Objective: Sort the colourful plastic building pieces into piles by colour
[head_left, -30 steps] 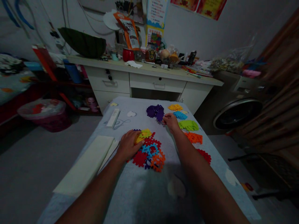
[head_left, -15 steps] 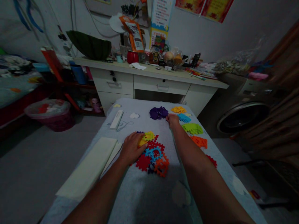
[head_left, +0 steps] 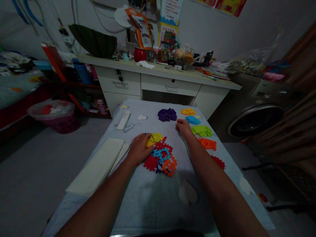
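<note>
Left hand [head_left: 141,148] lies spread on one mixed pile [head_left: 151,163] of flat, toothed, plastic-looking pieces; right hand [head_left: 183,127] half-curled, grip undeterminable. One purple pile [head_left: 167,115] just beyond it; five single-colour piles [head_left: 202,131] rightward.

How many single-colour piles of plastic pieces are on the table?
6. Purple pile, far middle; along the right side, far to near: yellow pile, blue pile, green pile, orange pile, and red pile, partly behind the right forearm. The arms could hide more.
</note>
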The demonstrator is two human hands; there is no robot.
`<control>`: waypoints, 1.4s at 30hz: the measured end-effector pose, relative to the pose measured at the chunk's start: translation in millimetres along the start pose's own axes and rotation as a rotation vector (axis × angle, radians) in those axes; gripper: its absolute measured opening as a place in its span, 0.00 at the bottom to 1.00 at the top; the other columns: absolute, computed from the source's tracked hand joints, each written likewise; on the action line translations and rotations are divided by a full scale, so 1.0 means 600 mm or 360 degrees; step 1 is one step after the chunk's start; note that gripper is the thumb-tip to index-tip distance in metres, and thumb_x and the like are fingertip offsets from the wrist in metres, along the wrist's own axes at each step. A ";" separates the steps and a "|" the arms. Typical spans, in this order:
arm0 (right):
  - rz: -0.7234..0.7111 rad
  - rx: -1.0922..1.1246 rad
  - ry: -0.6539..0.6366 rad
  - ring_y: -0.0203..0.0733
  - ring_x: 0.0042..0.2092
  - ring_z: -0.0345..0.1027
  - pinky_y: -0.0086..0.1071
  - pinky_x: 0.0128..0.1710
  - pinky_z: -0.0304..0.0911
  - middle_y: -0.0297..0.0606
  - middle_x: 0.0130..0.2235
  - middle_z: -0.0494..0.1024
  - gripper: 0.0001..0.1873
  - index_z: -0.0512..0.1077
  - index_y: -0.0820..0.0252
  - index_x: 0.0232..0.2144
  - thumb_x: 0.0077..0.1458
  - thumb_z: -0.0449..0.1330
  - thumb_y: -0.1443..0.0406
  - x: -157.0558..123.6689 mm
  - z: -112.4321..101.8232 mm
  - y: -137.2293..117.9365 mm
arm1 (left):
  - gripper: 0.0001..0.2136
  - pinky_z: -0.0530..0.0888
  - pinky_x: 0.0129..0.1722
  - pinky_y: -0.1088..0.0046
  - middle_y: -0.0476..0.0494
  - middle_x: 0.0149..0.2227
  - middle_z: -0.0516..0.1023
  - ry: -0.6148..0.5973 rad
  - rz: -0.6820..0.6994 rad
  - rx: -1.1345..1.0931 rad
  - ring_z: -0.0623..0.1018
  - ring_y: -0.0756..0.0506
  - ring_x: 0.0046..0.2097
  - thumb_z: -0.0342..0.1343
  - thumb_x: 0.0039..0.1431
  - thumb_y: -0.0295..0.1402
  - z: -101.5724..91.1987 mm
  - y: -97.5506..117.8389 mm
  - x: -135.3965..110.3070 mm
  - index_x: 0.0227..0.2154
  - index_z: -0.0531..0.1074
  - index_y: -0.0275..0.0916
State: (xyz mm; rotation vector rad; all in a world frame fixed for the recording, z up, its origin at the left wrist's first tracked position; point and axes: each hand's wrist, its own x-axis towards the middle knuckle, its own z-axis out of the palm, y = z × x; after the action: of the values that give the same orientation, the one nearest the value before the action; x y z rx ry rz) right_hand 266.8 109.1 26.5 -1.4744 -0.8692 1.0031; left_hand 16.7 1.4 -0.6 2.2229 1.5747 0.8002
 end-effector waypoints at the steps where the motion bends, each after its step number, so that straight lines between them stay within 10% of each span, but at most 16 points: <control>1: -0.0036 -0.0055 -0.0083 0.30 0.25 0.64 0.24 0.26 0.61 0.28 0.28 0.72 0.13 0.71 0.62 0.33 0.40 0.59 0.73 -0.017 -0.005 -0.001 | 0.24 0.63 0.60 0.52 0.38 0.56 0.73 0.0011 0.0011 -0.0004 0.68 0.35 0.60 0.53 0.58 0.44 0.000 0.000 0.000 0.56 0.67 0.42; 11: -0.0749 -0.1329 -0.0959 0.38 0.39 0.67 0.33 0.44 0.63 0.39 0.40 0.76 0.14 0.76 0.61 0.40 0.48 0.63 0.71 -0.169 -0.055 0.005 | 0.23 0.67 0.56 0.55 0.38 0.52 0.74 0.0032 0.0023 0.0018 0.72 0.37 0.54 0.54 0.58 0.43 0.000 0.001 0.000 0.55 0.67 0.41; 18: -0.0809 -0.1483 -0.1032 0.38 0.40 0.67 0.32 0.43 0.62 0.40 0.41 0.74 0.17 0.75 0.61 0.44 0.49 0.63 0.71 -0.174 -0.069 0.020 | 0.22 0.66 0.57 0.54 0.38 0.53 0.74 0.0031 0.0013 -0.0005 0.72 0.37 0.56 0.54 0.57 0.42 -0.004 0.005 0.000 0.53 0.68 0.40; 27: -0.0337 -0.0775 -0.0969 0.33 0.28 0.61 0.26 0.29 0.57 0.27 0.25 0.69 0.07 0.71 0.60 0.31 0.45 0.61 0.67 -0.156 -0.074 0.033 | 0.22 0.66 0.58 0.54 0.38 0.52 0.74 0.0009 0.0007 0.0023 0.72 0.37 0.56 0.53 0.58 0.44 -0.003 0.003 0.001 0.53 0.68 0.41; 35: -0.0596 -0.0578 -0.0529 0.34 0.28 0.58 0.27 0.29 0.54 0.28 0.25 0.66 0.07 0.70 0.58 0.29 0.44 0.60 0.64 -0.138 -0.077 0.046 | 0.24 0.66 0.58 0.54 0.37 0.54 0.73 -0.0007 -0.0004 0.0021 0.71 0.36 0.56 0.52 0.59 0.45 -0.002 0.002 0.002 0.54 0.68 0.39; 42: -0.0691 -0.0802 -0.0545 0.34 0.25 0.55 0.27 0.26 0.49 0.26 0.21 0.61 0.09 0.73 0.59 0.33 0.49 0.57 0.63 -0.138 -0.082 0.049 | 0.24 0.65 0.59 0.53 0.37 0.55 0.73 0.0002 -0.0013 0.0046 0.70 0.35 0.58 0.52 0.58 0.44 0.002 0.000 0.003 0.54 0.68 0.40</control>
State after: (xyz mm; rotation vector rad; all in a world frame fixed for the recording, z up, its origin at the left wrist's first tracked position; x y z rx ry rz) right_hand 281.1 10.8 9.8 -1.4403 -1.7042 0.7436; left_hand 18.0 3.1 -1.1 2.2350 1.6050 0.7818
